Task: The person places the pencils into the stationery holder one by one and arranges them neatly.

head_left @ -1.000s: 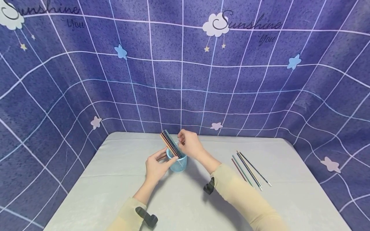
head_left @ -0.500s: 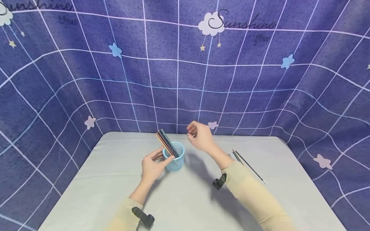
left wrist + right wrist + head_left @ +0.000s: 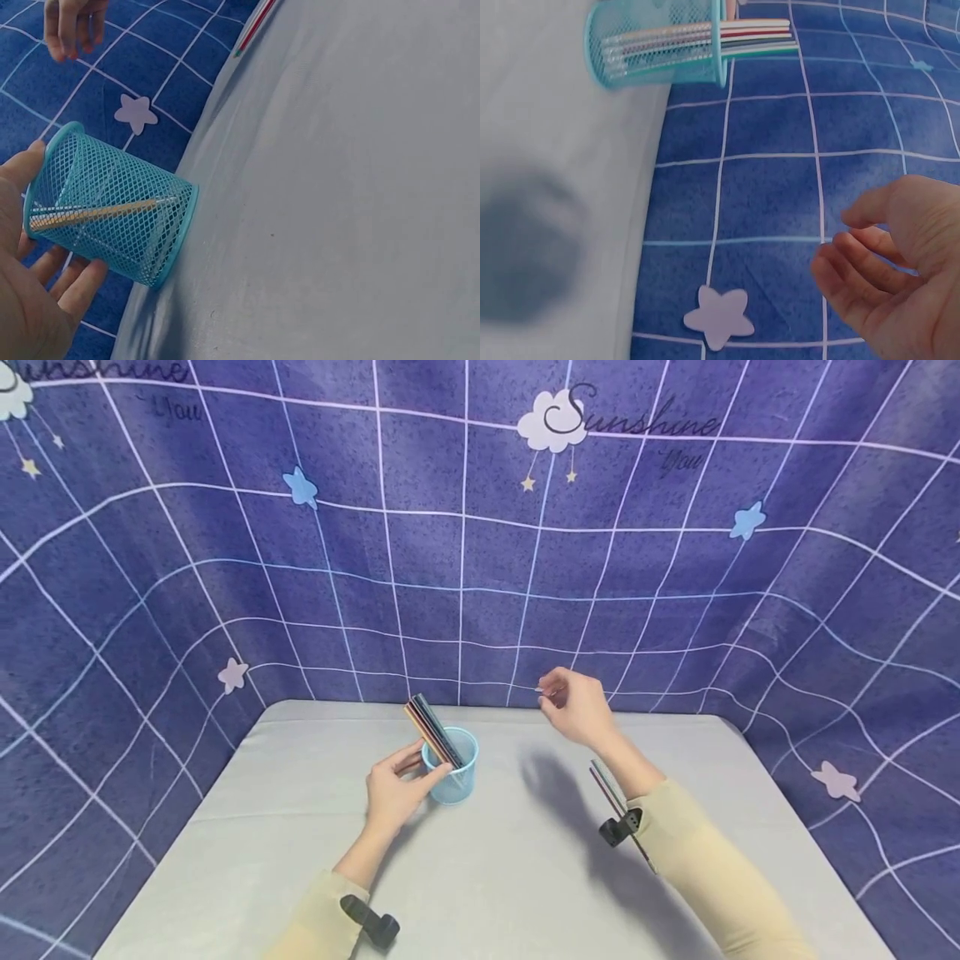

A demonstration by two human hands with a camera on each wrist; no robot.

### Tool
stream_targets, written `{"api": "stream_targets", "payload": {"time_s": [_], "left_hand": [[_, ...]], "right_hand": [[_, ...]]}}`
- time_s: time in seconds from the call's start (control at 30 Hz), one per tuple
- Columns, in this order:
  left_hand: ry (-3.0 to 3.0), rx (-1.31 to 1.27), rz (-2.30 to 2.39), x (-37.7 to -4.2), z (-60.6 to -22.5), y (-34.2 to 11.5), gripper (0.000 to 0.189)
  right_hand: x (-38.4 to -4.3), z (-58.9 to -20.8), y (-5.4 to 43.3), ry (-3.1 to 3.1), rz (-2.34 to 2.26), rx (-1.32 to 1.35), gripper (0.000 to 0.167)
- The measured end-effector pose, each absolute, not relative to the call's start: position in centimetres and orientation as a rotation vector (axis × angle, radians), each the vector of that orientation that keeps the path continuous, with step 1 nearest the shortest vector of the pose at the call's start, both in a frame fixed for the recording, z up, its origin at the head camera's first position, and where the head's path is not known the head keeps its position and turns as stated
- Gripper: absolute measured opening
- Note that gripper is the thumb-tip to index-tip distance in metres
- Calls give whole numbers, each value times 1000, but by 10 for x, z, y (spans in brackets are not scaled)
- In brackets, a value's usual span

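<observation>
Turquoise mesh cup [image 3: 455, 787], pencils [image 3: 434, 732] inside

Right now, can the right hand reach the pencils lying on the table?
Yes, probably: the right hand looks empty and hangs near the loose pencils, with nothing visible in between. The right sleeve hides part of them in the head view.

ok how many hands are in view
2: the left hand holds the cup, and the right hand is in the air to the right of it, holding nothing. Neither is fully hidden.
</observation>
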State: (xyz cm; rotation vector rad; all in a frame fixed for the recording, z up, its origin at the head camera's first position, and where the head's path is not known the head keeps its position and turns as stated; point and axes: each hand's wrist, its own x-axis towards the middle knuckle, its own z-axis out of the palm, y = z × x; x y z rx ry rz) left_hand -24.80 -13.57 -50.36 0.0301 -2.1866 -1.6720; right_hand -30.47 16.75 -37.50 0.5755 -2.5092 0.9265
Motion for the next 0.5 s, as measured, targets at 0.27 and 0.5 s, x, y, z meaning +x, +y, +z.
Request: {"api": "stream_targets", "payload": {"time_s": [0.27, 0.5], "left_hand": [[-2187, 24, -1698, -247, -503, -137, 67], [-2182, 34, -1704, -245, -503, -136, 68]], "right_hand": [[-306, -384, 193, -2569, 843, 523, 11], [-303, -398, 223, -2618, 778, 496, 9]]}}
